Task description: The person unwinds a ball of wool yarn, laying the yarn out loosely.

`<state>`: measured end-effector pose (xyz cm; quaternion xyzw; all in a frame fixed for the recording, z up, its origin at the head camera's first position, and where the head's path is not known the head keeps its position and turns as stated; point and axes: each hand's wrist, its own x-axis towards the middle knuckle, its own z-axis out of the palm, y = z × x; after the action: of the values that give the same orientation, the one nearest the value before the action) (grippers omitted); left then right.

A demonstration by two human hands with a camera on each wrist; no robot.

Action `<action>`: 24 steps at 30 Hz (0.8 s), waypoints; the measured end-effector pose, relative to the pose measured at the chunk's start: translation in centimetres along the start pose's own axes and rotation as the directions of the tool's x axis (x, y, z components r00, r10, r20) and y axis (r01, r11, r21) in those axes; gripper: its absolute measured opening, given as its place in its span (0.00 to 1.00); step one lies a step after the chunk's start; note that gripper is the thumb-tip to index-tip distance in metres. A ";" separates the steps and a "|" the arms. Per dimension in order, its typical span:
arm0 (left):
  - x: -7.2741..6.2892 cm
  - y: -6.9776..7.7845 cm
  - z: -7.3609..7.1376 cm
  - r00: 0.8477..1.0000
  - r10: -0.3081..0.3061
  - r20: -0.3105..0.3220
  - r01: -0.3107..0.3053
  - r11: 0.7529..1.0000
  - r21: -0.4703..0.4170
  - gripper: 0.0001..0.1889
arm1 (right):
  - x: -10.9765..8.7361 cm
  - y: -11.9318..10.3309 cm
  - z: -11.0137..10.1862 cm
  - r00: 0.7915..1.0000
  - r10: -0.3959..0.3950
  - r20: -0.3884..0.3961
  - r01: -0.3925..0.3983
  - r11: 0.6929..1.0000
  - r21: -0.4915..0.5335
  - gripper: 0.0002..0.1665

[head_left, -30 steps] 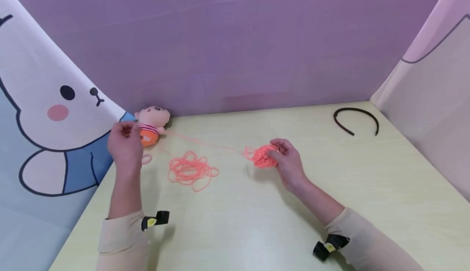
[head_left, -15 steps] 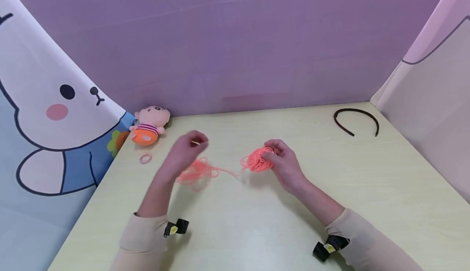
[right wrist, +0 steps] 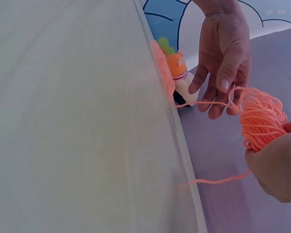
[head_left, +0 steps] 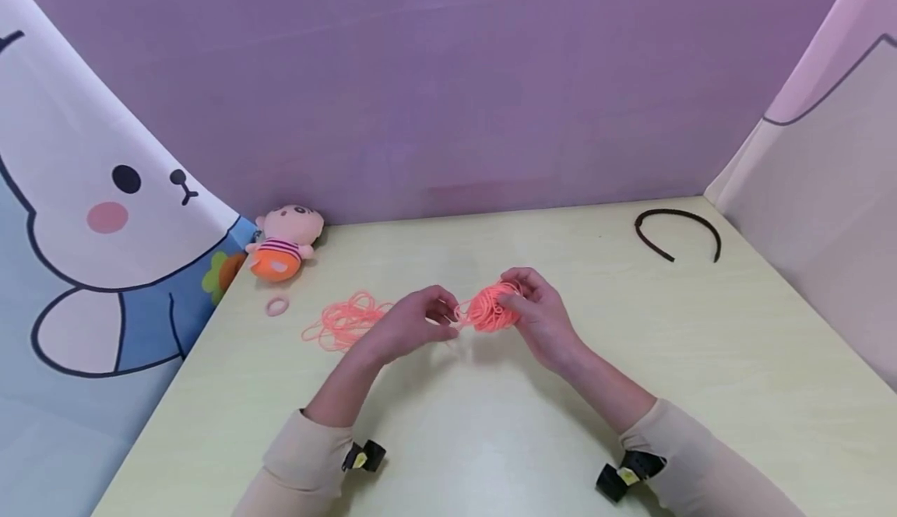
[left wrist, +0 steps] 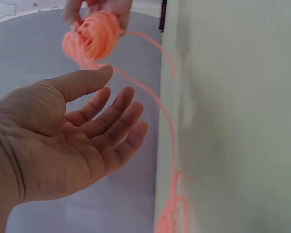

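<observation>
My right hand (head_left: 543, 314) grips a wound ball of coral yarn (head_left: 488, 309) above the middle of the table. Just left of the ball is my left hand (head_left: 416, 318), its fingers parted and loosely bent with nothing between them; the left wrist view shows its palm (left wrist: 72, 141) bare. From the ball a strand (right wrist: 203, 103) runs past the left fingers to a loose heap of the same yarn (head_left: 343, 321) on the table, partly behind the left wrist in the head view. A short tail of yarn (right wrist: 223, 180) hangs from the ball's other side.
A plush doll (head_left: 283, 243) with orange bottoms lies at the back left, a small pink ring (head_left: 276, 306) in front of it. At the back right rests a dark headband (head_left: 678, 215). A purple backdrop (head_left: 448, 89) rises behind the table.
My left hand has moved right and down from beside the doll to the yarn ball, its fingers loosening. The right hand stays nearly still with the ball. The loose heap has shifted slightly.
</observation>
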<state>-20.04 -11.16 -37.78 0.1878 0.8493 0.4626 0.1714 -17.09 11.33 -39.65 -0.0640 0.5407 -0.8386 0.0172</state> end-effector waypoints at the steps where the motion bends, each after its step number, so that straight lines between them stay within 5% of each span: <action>1: 0.1 0.0 0.2 1.000 -0.008 0.006 0.008 1.000 -0.009 0.16 | 0.0 0.0 0.0 1.000 -0.001 0.003 0.001 1.000 0.000 0.19; 9: -0.1 0.1 0.1 0.999 -0.036 0.018 0.037 0.998 -0.041 0.12 | -0.1 0.0 0.0 1.000 0.004 0.004 -0.004 1.000 -0.004 0.17; 18: -0.4 -0.1 -2.2 0.992 -0.029 -0.127 0.021 0.998 -0.061 0.09 | 0.0 0.1 -0.2 1.000 0.009 -0.004 -0.009 1.000 0.008 0.18; 24: -0.8 0.0 -3.8 0.969 -0.049 -0.241 0.044 0.999 -0.025 0.08 | 0.0 0.1 -0.2 1.000 -0.005 0.007 0.005 1.000 0.011 0.17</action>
<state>-21.12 -14.29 -35.75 0.1085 0.8635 0.4860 0.0794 -17.16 11.52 -39.83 -0.0681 0.5358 -0.8414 0.0173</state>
